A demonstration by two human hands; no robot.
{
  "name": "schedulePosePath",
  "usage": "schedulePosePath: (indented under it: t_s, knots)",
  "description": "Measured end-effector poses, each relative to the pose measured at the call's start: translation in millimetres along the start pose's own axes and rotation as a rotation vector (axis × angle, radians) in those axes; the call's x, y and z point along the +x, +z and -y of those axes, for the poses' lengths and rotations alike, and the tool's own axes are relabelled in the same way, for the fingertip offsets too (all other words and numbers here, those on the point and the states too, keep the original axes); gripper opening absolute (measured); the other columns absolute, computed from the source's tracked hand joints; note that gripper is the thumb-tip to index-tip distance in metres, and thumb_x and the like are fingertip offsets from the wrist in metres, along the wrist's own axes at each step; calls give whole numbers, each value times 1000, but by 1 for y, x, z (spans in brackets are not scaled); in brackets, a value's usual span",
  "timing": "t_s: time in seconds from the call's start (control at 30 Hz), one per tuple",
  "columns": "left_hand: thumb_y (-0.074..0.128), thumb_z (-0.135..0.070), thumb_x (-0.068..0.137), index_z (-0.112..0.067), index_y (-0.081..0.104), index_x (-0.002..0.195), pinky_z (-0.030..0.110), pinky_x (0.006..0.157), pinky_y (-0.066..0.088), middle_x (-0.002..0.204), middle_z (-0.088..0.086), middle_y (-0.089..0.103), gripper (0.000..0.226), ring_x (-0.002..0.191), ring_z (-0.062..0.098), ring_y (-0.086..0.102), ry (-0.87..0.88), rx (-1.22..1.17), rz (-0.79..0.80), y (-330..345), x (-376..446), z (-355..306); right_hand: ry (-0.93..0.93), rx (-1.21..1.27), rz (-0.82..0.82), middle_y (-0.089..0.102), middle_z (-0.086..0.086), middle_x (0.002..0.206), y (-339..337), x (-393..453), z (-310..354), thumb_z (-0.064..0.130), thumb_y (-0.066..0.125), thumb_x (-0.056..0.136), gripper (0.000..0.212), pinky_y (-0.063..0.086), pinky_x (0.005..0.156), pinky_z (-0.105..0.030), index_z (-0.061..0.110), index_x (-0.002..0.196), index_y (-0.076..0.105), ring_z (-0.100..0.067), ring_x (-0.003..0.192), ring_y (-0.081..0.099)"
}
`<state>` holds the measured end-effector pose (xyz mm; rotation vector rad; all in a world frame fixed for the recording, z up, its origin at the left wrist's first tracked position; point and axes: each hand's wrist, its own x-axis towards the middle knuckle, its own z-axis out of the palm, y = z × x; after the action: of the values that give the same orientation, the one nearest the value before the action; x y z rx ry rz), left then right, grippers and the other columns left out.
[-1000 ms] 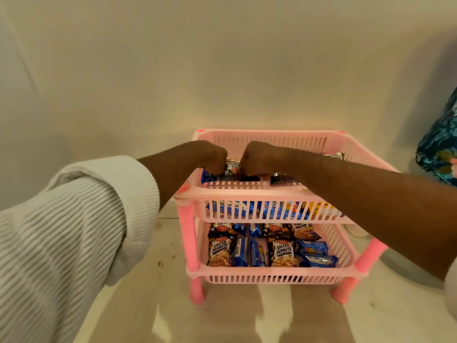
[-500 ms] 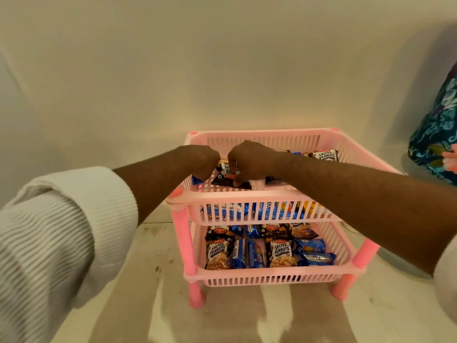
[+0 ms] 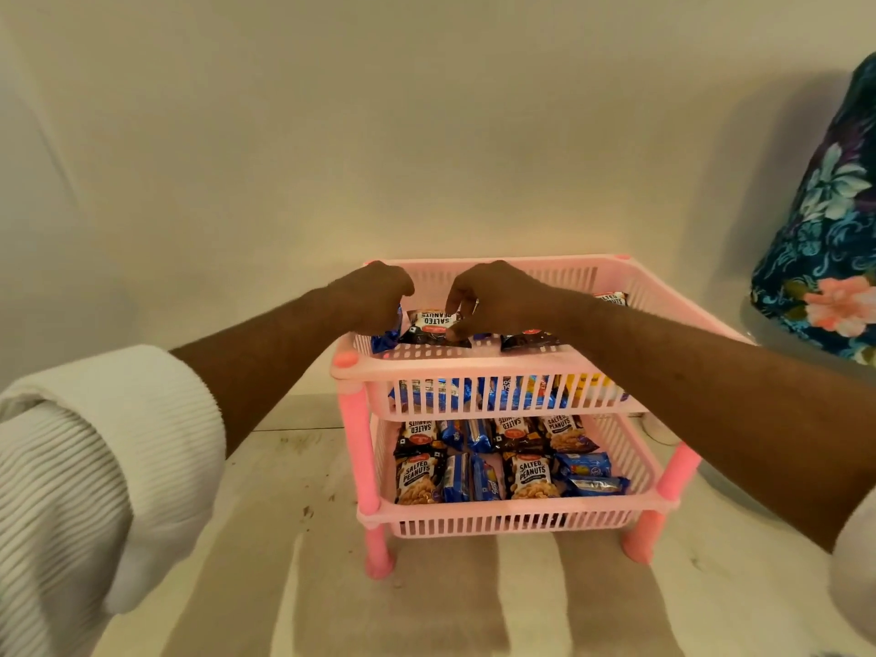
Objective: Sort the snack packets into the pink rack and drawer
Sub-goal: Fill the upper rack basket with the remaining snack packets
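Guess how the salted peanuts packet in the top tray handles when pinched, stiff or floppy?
Probably floppy: the salted peanuts packet is a thin, crinkled film pouch, pinched by the right hand. Likely light, being small. Its glossy film may be slippery. The flat shape should not roll in the top tray.

A home: floral fabric (image 3: 825,239) beside a pink rack (image 3: 474,365) on the floor
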<state>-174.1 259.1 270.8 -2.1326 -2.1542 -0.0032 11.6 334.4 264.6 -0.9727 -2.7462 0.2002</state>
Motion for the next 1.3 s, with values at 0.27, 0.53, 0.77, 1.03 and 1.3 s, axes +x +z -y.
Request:
schedulePosePath:
  t_s: [0.27,0.53,0.77,1.03,1.3]
  knots:
    - [57,-26,94,-26,65,119,38,95,50,127,-5,64,26,116,19,59,-36,-336,-434,-17,-80,-42,51,162,-412,71,6,87,-21,-87,21,31,81,81,19,54,72,-25,18,92,74,-8,78,64]
    - [61,-19,89,-25,65,107,31,102,39,118,-4,63,20,122,13,51,240,-648,-646,31,-150,-120,101,358,-731,70,11,80,3,-204,27,24,79,83,11,50,62,-10,25,83,68,-2,72,66]
    - [61,-9,86,-13,68,99,28,88,45,100,-1,66,15,99,14,58,378,-820,-529,126,-189,-183,392,474,-572,73,9,74,90,-304,-6,16,82,81,11,51,58,-12,19,81,72,0,63,66]
    - [67,-32,90,-20,60,122,32,89,52,118,-6,59,35,102,11,60,240,-936,86,247,-239,-255,597,441,-114,73,10,86,183,-410,-49,18,77,81,27,57,79,-32,36,70,60,-4,73,66]
    - [77,-57,72,-24,32,147,28,97,45,131,-4,51,93,117,13,52,-121,-1029,429,302,-271,-324,490,406,211,56,-6,134,233,-478,-65,16,65,83,53,49,99,-37,19,135,55,-22,122,56]
